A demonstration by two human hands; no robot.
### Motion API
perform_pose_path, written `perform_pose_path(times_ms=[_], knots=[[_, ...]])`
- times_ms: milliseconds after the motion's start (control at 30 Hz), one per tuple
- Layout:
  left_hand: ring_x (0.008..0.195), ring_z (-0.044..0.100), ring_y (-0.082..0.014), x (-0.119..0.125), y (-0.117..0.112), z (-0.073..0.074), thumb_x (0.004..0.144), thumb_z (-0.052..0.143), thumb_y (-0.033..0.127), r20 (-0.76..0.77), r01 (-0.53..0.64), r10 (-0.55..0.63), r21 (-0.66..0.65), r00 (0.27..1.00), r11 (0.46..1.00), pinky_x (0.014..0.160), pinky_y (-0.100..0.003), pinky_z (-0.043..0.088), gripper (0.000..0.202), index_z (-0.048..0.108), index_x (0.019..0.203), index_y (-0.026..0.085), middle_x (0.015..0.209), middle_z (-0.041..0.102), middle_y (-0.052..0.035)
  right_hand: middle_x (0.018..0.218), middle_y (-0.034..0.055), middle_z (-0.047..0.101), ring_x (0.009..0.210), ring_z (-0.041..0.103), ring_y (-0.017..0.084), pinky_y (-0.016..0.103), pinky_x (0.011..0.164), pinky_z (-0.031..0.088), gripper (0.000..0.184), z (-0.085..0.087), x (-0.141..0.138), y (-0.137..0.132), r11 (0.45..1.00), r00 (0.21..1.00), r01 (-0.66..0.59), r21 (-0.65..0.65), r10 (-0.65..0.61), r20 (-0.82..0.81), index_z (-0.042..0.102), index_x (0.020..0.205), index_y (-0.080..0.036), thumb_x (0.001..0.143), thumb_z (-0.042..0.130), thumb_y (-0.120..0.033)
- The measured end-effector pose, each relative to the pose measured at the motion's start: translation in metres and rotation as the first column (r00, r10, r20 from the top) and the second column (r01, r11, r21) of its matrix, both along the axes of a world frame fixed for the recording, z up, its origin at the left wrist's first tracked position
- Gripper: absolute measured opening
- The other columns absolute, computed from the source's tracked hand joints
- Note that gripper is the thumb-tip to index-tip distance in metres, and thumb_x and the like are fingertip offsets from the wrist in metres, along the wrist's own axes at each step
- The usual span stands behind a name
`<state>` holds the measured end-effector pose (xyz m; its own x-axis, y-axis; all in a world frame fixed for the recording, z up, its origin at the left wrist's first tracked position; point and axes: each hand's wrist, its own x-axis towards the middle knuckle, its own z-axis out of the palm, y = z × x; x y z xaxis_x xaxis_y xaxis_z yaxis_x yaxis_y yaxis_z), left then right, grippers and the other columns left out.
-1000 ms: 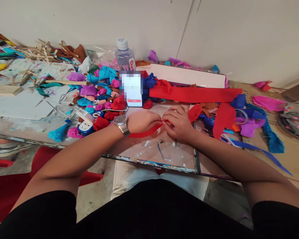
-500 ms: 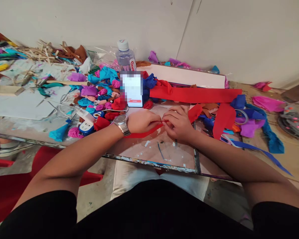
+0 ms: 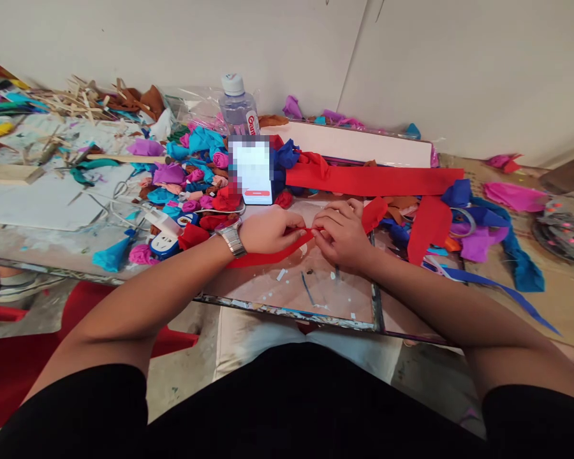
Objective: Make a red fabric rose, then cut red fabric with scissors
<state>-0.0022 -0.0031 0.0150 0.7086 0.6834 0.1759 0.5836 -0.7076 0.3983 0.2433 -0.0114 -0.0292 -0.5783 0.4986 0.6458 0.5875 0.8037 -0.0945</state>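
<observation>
Above the tabletop (image 3: pixel 335 294), a red strip (image 3: pixel 272 257) trails beneath the left hand (image 3: pixel 270 231); its gathered stretch (thin as cord) spans the gap to the right hand (image 3: pixel 343 234), both sets of fingertips pinching it. Beyond: a lit phone (image 3: pixel 253 182), then a bottle (image 3: pixel 239 113).

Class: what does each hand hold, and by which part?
A thin red strand: the left hand pinches its left part, the right hand its right; its ends are hidden.

Just in front of the phone (image 3: pixel 259 171), our left hand (image 3: pixel 266 231) now sits slightly farther from our right hand (image 3: pixel 343 234), baring a thin twist of red material (image 3: pixel 308 229) between the fingertips. Our left wrist is turned, tilting the watch (image 3: pixel 231 238) more edge-on.
</observation>
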Motion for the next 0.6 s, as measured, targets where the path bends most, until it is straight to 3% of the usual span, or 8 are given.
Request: perform_pose_path(times_ms=[200,367,600], knots=[[0.055,0.049,-0.0122,0.0005,0.0003,0.001,0.103,0.056,0.037,0.002,0.008,-0.008,-0.027,1.0,1.0,0.059,-0.029,0.031,0.035,0.075,0.08,0.018,0.064,0.068,-0.0014,0.107,0.0059,0.082,0.108,0.064,0.029,0.051,0.101,0.037,0.008,0.0005,0.0,0.0003,1.0,1.0,0.014,0.002,-0.014,0.022,0.069,0.099,-0.023,0.104,0.063,-0.026],[0.062,0.056,-0.0141,0.0001,0.0025,-0.0018,0.103,0.053,0.032,-0.024,0.036,-0.037,-0.047,0.999,0.998,0.063,-0.028,0.033,0.032,0.079,0.089,0.018,0.074,0.073,-0.0042,0.103,0.0057,0.082,0.108,0.065,0.03,0.052,0.1,0.037,0.008,0.0015,0.0,-0.0011,1.0,1.0,-0.017,0.018,0.017,-0.002,0.069,0.097,-0.023,0.101,0.065,-0.028],[0.06,0.049,-0.0115,0.0004,0.0035,-0.0028,0.101,0.056,0.033,0.039,0.076,-0.069,-0.224,0.997,0.972,0.061,-0.027,0.033,0.03,0.077,0.09,0.016,0.071,0.068,-0.0009,0.098,0.0047,0.083,0.112,0.068,0.03,0.052,0.104,0.041,0.006,-0.0033,0.0018,0.0006,0.998,0.998,-0.061,-0.021,0.061,-0.024,0.075,0.103,-0.025,0.1,0.07,-0.025]])
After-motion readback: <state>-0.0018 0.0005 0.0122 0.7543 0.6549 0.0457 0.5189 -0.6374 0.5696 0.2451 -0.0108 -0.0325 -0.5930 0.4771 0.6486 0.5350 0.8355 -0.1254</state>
